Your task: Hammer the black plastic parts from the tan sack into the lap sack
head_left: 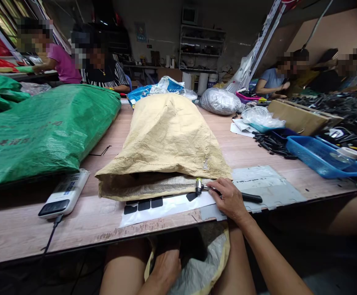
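Note:
My right hand (229,198) is closed around a small hammer (252,198) at the table's front edge. The hammer has a black grip and a metal shaft, and its head (199,186) has a yellowish cap. Below the table, my left hand (168,262) reaches into an open sack (213,260) between the knees, its fingers hidden in the dark. A beige woven sack (172,135) lies on the table, mouth towards me. In front of that mouth is a white sheet (166,211) with black rounded-square pieces (144,204), next to my right hand.
A big green sack (43,131) covers the left side, beside a white power bank (64,194) with a cable. A grey plate (270,186) lies right of my hand. Further right are a blue tray (316,157) and black parts (273,145). Several people sit behind.

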Action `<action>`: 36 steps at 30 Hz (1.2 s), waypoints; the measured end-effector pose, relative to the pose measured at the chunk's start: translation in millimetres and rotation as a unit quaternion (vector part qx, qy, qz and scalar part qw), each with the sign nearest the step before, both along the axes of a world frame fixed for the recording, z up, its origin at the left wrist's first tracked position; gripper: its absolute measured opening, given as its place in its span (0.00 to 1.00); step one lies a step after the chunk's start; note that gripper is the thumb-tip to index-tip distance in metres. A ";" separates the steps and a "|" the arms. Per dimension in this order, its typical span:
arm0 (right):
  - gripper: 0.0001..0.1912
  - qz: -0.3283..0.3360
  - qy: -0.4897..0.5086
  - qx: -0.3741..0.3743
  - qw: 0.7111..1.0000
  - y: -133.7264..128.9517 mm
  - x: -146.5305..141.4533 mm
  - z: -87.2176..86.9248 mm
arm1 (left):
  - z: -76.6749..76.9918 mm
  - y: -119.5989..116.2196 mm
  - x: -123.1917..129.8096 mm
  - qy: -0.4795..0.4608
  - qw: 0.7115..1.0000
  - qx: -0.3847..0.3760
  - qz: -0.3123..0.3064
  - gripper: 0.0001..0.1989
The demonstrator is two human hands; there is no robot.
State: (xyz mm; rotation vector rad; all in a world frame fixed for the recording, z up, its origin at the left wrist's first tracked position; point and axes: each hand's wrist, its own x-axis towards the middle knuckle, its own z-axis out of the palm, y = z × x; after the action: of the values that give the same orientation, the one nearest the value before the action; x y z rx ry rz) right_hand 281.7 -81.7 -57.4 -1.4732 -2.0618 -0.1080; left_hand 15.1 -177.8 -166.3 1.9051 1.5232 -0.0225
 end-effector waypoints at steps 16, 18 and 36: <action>0.11 0.007 0.011 0.037 0.999 -9.9 0.0 -1.1 | 172.7 168.7 26.0 -0.042 0.959 0.276 -0.055 0.11; 0.11 0.011 0.010 0.033 0.999 -10.3 0.3 -0.6 | 175.4 191.3 34.3 -0.050 0.952 0.295 -0.070 0.12; 0.10 0.008 0.021 0.024 0.999 -7.7 0.0 -1.2 | 156.8 212.6 99.4 0.016 0.926 0.376 -0.018 0.09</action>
State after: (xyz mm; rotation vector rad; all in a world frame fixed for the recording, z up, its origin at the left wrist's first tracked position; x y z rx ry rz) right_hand 281.7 -89.4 -58.5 -1.4182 -2.0223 -0.1183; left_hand 114.5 34.8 -9.5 2.5202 1.6592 0.5987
